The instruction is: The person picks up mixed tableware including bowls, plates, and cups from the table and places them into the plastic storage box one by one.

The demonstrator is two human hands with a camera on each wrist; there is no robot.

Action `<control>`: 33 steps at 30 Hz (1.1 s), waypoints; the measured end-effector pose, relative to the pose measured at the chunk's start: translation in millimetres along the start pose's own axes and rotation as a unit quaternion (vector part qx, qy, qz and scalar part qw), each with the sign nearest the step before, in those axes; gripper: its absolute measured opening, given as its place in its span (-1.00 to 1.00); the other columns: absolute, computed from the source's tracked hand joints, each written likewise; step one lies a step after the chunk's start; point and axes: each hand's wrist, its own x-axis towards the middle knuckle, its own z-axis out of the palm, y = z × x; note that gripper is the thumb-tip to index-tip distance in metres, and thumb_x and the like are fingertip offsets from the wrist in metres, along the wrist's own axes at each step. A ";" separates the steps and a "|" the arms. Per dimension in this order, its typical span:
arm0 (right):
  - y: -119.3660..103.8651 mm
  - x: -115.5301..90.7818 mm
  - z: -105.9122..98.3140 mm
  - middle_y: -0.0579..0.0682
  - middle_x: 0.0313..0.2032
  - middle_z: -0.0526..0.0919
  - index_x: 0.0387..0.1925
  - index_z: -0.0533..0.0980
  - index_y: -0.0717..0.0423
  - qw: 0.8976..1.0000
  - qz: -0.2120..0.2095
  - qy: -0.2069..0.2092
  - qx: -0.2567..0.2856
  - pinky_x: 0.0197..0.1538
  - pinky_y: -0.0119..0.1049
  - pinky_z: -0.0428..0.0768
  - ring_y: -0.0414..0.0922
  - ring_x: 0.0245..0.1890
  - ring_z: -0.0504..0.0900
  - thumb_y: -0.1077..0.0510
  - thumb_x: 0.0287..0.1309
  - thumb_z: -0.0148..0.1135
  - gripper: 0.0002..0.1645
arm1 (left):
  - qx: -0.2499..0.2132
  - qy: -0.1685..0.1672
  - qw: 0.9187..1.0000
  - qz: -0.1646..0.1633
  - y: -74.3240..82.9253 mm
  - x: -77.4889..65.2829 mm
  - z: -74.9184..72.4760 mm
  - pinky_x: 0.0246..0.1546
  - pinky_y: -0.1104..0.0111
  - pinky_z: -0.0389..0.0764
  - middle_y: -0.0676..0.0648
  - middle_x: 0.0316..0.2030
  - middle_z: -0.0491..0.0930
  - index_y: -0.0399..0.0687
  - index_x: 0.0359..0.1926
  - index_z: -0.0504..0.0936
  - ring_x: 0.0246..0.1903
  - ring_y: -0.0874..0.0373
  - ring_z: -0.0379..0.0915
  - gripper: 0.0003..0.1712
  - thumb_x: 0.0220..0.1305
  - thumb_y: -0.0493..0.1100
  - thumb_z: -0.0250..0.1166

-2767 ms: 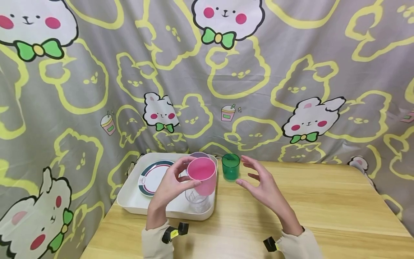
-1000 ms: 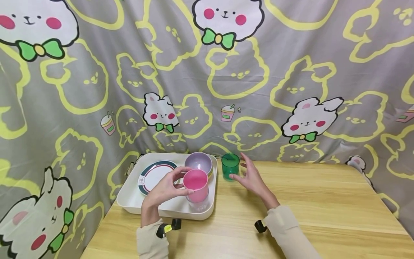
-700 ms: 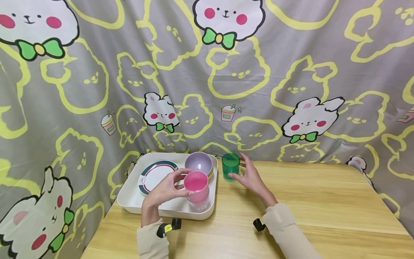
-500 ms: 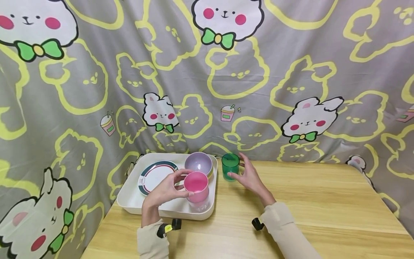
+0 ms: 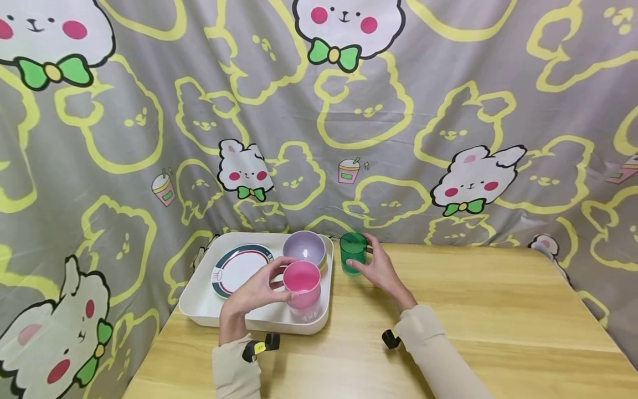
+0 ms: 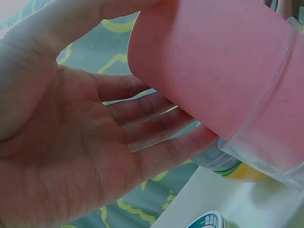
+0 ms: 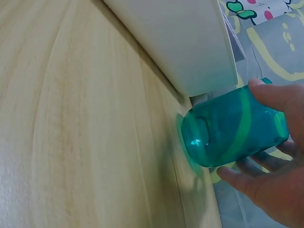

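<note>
In the head view my left hand (image 5: 256, 288) holds a pink cup (image 5: 302, 285) between thumb and fingers. The lower part of that cup sits inside a clear cup (image 6: 266, 156), as the left wrist view shows. Both are at the tray's front right corner. My right hand (image 5: 381, 270) grips a transparent green cup (image 7: 228, 128), thumb on the near side and fingers behind it. Its base is right at the tabletop, just right of the tray.
The white tray (image 5: 199, 299) also holds a plate (image 5: 238, 271) with a dark green rim, and a purple bowl (image 5: 304, 246) stacked on a yellow one at the back right. Behind the wooden table (image 5: 488, 321) hangs a patterned grey curtain (image 5: 379, 127).
My left hand has lowered the pink cup into the clear cup. My right hand has moved left and closed around the green cup. The head view has shifted slightly.
</note>
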 end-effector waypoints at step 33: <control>-28.2 0.7 -24.5 0.37 0.26 0.45 0.46 0.17 0.29 1.000 -0.004 0.002 -0.013 0.19 0.09 0.63 0.25 0.29 0.45 0.11 0.13 0.56 0.03 | 0.003 -0.008 1.000 0.005 0.5 -2.5 -0.5 0.37 -0.09 0.39 -0.30 0.37 0.34 -0.31 0.52 0.16 0.37 -0.27 0.28 -0.07 0.26 -0.28 0.46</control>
